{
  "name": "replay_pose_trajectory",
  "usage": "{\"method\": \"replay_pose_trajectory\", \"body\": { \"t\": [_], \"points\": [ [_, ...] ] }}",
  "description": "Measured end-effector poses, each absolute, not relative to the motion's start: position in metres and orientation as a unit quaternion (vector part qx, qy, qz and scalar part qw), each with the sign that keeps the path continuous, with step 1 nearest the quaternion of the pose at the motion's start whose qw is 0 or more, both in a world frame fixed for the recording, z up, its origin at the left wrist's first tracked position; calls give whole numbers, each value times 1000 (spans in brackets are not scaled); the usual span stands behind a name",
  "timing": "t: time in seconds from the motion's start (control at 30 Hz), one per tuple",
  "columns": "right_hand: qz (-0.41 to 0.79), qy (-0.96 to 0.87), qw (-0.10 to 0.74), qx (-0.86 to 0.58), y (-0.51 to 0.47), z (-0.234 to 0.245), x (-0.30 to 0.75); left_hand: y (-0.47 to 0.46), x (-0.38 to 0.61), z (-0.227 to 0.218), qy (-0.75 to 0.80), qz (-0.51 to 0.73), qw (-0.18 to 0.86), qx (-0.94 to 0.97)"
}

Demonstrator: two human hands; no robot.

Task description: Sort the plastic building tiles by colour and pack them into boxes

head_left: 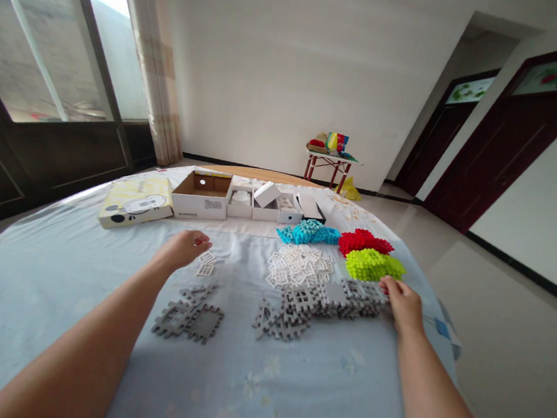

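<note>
The table [317,401] wears a pale blue flowered cloth. On its right half lies the long heap of grey pieces [333,297], its long axis slanting from near left to far right, where its end points at the right hand. Left of it, a smaller grey group [206,323] spreads mostly sideways. The white heap [297,265] sits behind the long one, the green heap [371,265] farther right. The right hand [405,307] has its fingers bent together by the grey end; the left hand [184,250] curls its fingers near a few white pieces [205,270] lined up pointing away. Whether either grips something, I cannot tell.
</note>
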State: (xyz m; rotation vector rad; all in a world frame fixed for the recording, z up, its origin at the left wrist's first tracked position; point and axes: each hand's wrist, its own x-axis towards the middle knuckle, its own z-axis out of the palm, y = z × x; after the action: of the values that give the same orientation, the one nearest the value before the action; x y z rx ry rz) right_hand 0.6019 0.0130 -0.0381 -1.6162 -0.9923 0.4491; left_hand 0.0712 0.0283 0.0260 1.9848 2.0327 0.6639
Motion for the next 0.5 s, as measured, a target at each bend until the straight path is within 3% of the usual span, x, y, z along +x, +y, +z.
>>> {"method": "replay_pose_trajectory", "body": {
  "t": [0.27, 0.5],
  "points": [
    [193, -423, 554, -691, 11, -36, 601, 25, 78, 17, 716, 108, 75, 686],
    [191, -421, 552, -694, 13, -38, 603, 29, 76, 14, 696, 195, 114, 682]
  ]
}}
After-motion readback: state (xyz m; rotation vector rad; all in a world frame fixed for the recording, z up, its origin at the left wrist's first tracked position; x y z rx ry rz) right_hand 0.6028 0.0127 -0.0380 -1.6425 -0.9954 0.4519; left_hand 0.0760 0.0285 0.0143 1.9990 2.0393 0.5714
